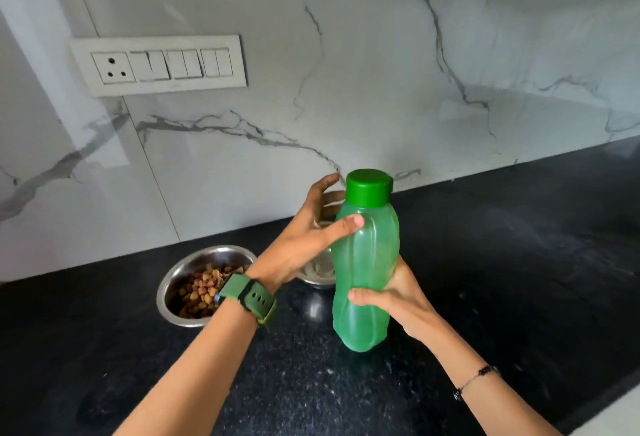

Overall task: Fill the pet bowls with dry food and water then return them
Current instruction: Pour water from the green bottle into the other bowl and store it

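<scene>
A green plastic bottle (365,262) with a dark green cap on it is held upright above the black counter. My right hand (391,300) grips its lower half from the right. My left hand (308,238) is at the bottle's upper left, thumb resting on its shoulder and fingers spread behind it. A steel bowl (180,283) holding brown dry food (201,288) stands on the counter to the left. A second steel bowl (317,271) stands behind my left hand and the bottle, mostly hidden; its contents cannot be seen.
The black speckled counter (502,262) runs along a white marble wall (346,89). A white switch and socket panel (157,65) is on the wall at the upper left. I wear a green watch (247,297) on my left wrist.
</scene>
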{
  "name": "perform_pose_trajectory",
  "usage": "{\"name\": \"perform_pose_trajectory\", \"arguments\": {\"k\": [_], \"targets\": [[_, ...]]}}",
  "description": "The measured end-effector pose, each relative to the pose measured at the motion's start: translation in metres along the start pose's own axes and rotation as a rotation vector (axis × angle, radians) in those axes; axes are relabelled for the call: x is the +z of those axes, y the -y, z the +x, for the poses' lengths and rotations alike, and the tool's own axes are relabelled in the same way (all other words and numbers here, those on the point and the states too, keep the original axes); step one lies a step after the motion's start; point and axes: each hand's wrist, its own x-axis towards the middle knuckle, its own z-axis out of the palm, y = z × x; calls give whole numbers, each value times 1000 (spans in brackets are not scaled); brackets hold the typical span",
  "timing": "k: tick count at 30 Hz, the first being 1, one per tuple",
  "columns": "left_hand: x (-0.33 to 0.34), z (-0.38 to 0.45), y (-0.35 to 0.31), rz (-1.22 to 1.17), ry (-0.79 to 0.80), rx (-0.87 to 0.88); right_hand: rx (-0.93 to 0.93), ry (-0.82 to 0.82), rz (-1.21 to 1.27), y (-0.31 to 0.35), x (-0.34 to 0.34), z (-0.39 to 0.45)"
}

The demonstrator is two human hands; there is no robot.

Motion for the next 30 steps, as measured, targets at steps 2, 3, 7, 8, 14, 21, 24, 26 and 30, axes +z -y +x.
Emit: {"name": "perform_pose_trajectory", "arguments": {"k": [2, 3, 7, 8, 14, 21, 24, 26, 30], "targets": [[-9, -4, -11, 10, -2, -6, -68, 2, -3, 26, -2, 5], [-12, -4, -20, 24, 9, 2, -113, 4, -5, 42, -3, 9], [-23, 4, -67, 85, -31, 117, -311, 15, 6, 121, -4, 23], [-28, 9, -84, 96, -49, 156, -362, 22, 11, 145, -4, 26], [-51, 43, -223, 292, -147, 355, -655, 64, 49, 296, -9, 49], [-49, 81, -382, 552, -303, 525, -913, -12, 121, 482, -30, 79], [-44, 107, -418, 580, -344, 522, -901, -16, 179, 533, -45, 100], [-43, 129, -427, 545, -353, 481, -872, -50, 178, 551, -54, 123], [-47, 178, -422, 435, -341, 315, -734, -68, 92, 555, -68, 176]]}}
